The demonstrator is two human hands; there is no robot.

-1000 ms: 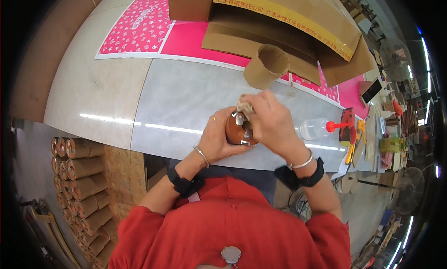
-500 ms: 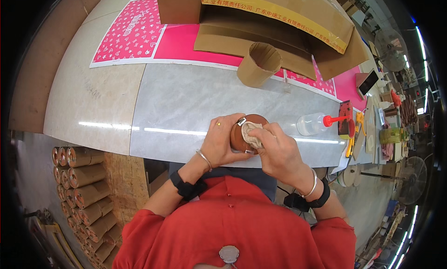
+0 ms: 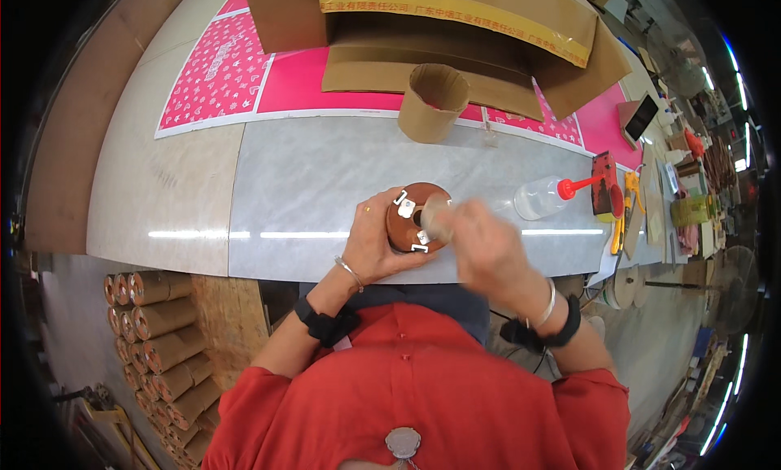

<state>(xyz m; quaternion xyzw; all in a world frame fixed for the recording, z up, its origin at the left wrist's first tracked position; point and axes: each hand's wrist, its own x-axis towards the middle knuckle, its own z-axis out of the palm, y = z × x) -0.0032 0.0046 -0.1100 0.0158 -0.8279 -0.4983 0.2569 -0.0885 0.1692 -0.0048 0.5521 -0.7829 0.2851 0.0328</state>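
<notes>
My left hand (image 3: 373,241) is wrapped round the side of a round reddish-brown piece (image 3: 396,228), held above the near edge of the table. Its upturned face has a dark hole in the middle and several small white fittings near the rim. My right hand (image 3: 488,246), smeared by motion, is closed on a pale wad of cloth (image 3: 437,213) at the right side of that face. Whether the cloth touches the face at this instant is hard to tell. The underside of the round piece is hidden.
A clear squeeze bottle with a red nozzle (image 3: 537,199) lies to the right, beside a red holder (image 3: 604,189) and yellow-handled tools (image 3: 632,198). Beyond stand a cardboard tube (image 3: 429,120) and an open carton (image 3: 455,31) on pink printed sheets (image 3: 213,71). Brown rolls (image 3: 167,324) are stacked lower left.
The cloth has shifted off the middle of the face toward the right, uncovering the hole and more white fittings. My left hand and the round piece sit slightly further left.
</notes>
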